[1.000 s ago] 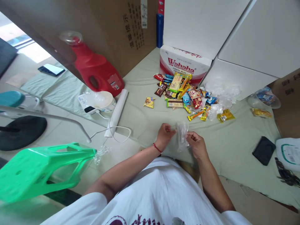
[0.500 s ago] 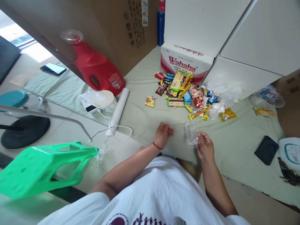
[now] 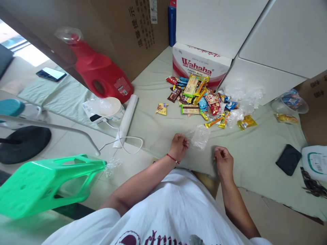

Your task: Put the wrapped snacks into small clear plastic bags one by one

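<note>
My left hand (image 3: 178, 147) rests on the pale green cloth (image 3: 245, 153) with its fingers curled in, a red cord at the wrist. A small crumpled clear plastic bag (image 3: 200, 136) lies on the cloth just right of its fingertips; whether they touch it is unclear. My right hand (image 3: 223, 160) sits further right, fingers loosely curled, nothing visible in it, a short gap from the bag. Beyond the bag a pile of several wrapped snacks (image 3: 199, 98) spreads in front of a red and white Wahaha carton (image 3: 196, 63).
A red jug (image 3: 99, 75), a white bowl (image 3: 110, 107) and a white roll (image 3: 127, 119) lie at left. A tipped green stool (image 3: 46, 183) is at lower left. At right are a black pouch (image 3: 288, 159), a plastic cup (image 3: 290, 102) and white boxes (image 3: 276, 37).
Both hands held the clear bag a second ago, then only the right. Now the right hand has let go and the bag lies on the cloth nearer the left hand.
</note>
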Tool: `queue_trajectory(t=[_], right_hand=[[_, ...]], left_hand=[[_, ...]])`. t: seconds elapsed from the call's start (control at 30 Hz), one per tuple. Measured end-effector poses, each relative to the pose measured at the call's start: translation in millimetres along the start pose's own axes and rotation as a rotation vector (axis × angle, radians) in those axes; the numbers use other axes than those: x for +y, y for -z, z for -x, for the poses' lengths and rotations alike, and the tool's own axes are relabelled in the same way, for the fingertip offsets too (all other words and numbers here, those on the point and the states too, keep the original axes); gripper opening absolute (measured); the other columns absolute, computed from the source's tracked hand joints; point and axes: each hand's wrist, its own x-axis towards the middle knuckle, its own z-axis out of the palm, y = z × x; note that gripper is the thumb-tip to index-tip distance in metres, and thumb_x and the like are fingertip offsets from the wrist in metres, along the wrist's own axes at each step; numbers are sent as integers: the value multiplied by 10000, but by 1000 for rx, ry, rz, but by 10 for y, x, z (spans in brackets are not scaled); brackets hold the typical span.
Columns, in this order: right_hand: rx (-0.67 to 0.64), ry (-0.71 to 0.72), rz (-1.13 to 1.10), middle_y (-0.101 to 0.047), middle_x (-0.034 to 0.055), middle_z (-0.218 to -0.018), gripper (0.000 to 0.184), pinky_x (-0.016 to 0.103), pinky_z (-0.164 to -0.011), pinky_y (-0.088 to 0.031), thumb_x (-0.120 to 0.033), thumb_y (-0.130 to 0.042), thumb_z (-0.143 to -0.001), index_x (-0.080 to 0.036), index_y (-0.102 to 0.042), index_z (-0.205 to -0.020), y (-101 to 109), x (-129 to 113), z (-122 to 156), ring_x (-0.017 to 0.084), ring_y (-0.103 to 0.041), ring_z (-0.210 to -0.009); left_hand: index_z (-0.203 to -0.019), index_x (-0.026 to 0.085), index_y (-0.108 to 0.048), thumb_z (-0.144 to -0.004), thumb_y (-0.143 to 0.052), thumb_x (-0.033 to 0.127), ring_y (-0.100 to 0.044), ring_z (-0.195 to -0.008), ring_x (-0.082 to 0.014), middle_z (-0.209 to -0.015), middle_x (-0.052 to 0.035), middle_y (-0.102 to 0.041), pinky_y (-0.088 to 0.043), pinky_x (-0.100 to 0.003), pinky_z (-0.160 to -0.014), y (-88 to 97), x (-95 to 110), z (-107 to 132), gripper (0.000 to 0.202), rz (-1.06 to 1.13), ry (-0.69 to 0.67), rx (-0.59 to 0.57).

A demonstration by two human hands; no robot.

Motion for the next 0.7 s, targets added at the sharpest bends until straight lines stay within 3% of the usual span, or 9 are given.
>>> queue_trajectory(t=[0.07, 0.13, 0.23, 0.33, 0.47, 0.53, 0.6, 0.67, 0.7], right_hand=[[19, 56, 66, -645, 14, -723, 481, 275, -571, -430, -662, -644, -862, -193, -710, -943, 4, -4, 63, 160, -533, -639], [-59, 67, 77, -676, 38, -781, 545, 282, -566, -433, -709, -551, -903, -200, -723, -997, -96, -76, 134, 184, -570, -692], [-190, 104, 124, -699, 46, -871, 535, 285, -620, -460, -682, -672, -830, -209, -726, -1075, -355, -253, 193, 195, -593, -773], [-220, 107, 77, -662, 14, -802, 416, 272, -636, -448, -596, -754, -785, -204, -718, -919, -496, -377, 151, 159, -540, -717], [-172, -122, -293, -545, -38, -689, 404, 233, -513, -357, -555, -828, -712, -213, -635, -806, -267, -305, 0, 105, -424, -585], [-142, -189, -319, -506, -44, -661, 432, 228, -486, -320, -543, -865, -658, -212, -627, -803, -58, -211, -38, 102, -404, -565], [9, -92, -172, -524, -30, -682, 413, 245, -512, -353, -545, -840, -699, -207, -654, -844, 121, -150, -9, 117, -431, -590], [182, 174, 63, -584, 4, -773, 350, 291, -612, -440, -528, -763, -814, -208, -685, -930, 203, -164, 74, 144, -491, -665], [201, 341, 185, -617, 27, -847, 327, 328, -697, -479, -512, -738, -853, -215, -696, -983, 195, -200, 121, 168, -534, -739]], left_hand=[[-852, 238, -387, -886, -615, 338, -451, -500, -55, -675, 85, -476, -343, -201, -504, -28, -20, 26, 251, 2, -105, 5], [-864, 242, -386, -897, -639, 396, -407, -474, -49, -668, 94, -458, -308, -203, -477, -79, -52, 86, 297, -23, -195, -18], [-883, 249, -397, -879, -685, 491, -364, -463, -55, -627, 107, -403, -287, -206, -455, -121, -59, 183, 376, -74, -254, -102], [-905, 255, -413, -871, -689, 541, -320, -446, -63, -586, 115, -347, -257, -207, -429, -54, 35, 210, 399, -118, -283, -129], [-916, 255, -430, -889, -673, 472, -286, -421, -58, -577, 115, -344, -214, -202, -419, 139, 246, 130, 326, -99, -247, -1], [-902, 253, -430, -898, -661, 443, -275, -409, -55, -574, 115, -343, -201, -203, -417, 212, 322, 87, 299, -96, -217, 54], [-885, 252, -426, -896, -664, 431, -273, -403, -54, -577, 113, -343, -191, -204, -413, 245, 355, 65, 298, -102, -186, 85], [-875, 251, -428, -891, -674, 423, -279, -407, -53, -590, 108, -353, -187, -203, -413, 240, 351, 67, 301, -113, -161, 86], [-875, 251, -432, -891, -675, 420, -283, -409, -53, -596, 106, -357, -191, -204, -415, 227, 342, 75, 296, -120, -153, 77]])
